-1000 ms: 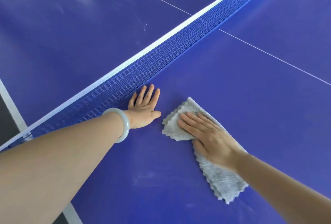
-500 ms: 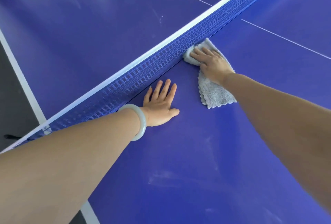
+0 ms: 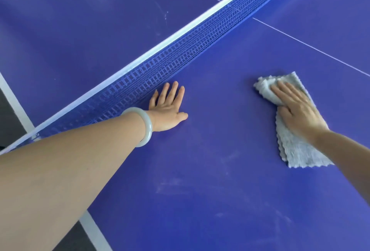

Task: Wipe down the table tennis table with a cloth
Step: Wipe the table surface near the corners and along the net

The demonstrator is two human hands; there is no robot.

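Note:
A blue table tennis table (image 3: 210, 170) fills the view. A folded grey cloth (image 3: 296, 150) lies flat on the near half, at the right. My right hand (image 3: 294, 108) presses on it with straight fingers, covering its middle. My left hand (image 3: 168, 108) rests flat on the table with fingers spread, its fingertips close to the foot of the net; a pale bangle sits on that wrist.
The blue net (image 3: 180, 50) with a white top band runs diagonally from lower left to upper right. A thin white centre line (image 3: 310, 47) crosses the surface. Pale dusty smears (image 3: 172, 184) mark the near half. A white edge stripe and dark floor (image 3: 12, 118) lie at the left.
My right hand has slid the cloth away from the net, back toward me and to the right. My left hand has stayed flat by the net.

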